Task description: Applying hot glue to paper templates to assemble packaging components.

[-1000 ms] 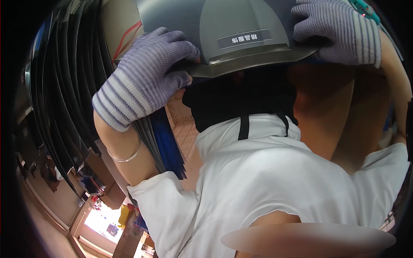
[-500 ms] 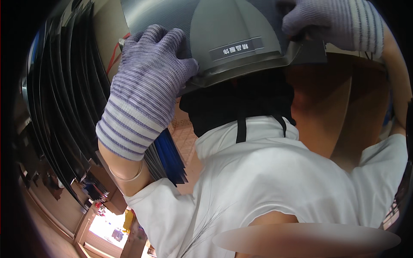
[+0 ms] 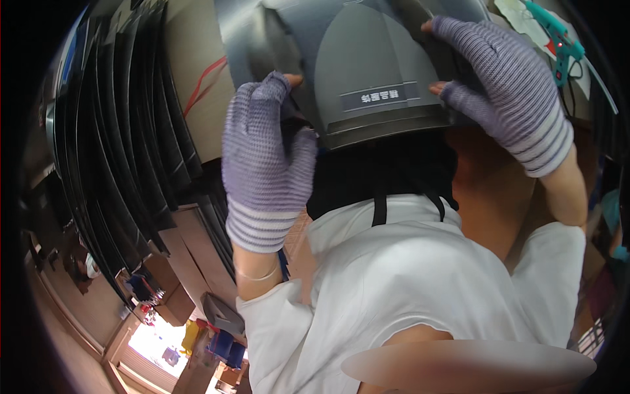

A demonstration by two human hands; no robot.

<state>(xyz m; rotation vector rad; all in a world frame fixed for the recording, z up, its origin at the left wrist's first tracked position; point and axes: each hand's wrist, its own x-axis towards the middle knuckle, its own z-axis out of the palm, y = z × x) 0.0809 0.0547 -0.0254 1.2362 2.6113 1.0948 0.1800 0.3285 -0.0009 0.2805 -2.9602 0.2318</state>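
Note:
A dark grey folded sheet (image 3: 377, 56) with a rounded arch-shaped panel and a label strip lies in front of my body on a table top. Two dark side flaps stand up from it, the left flap (image 3: 274, 43) smeared by motion. My left hand (image 3: 269, 141), in a striped purple-and-white knit glove with bare fingertips, is at the left flap, fingers stretched and thumb apart. My right hand (image 3: 502, 85), gloved the same way, is spread at the right edge, its index finger and thumb tips near the right flap (image 3: 413, 13). Neither hand visibly grips anything.
A teal glue gun (image 3: 558, 39) lies at the far right with a cord. Several dark sheets (image 3: 118, 138) hang or stand in a stack on the left. A red cord (image 3: 205, 82) runs beside them. Blue items (image 3: 226, 348) are at lower left.
Both hands have loosened from the sheet's near corners; the fingers of the right hand have spread. The side flaps now stand up, and the glue gun has come into view.

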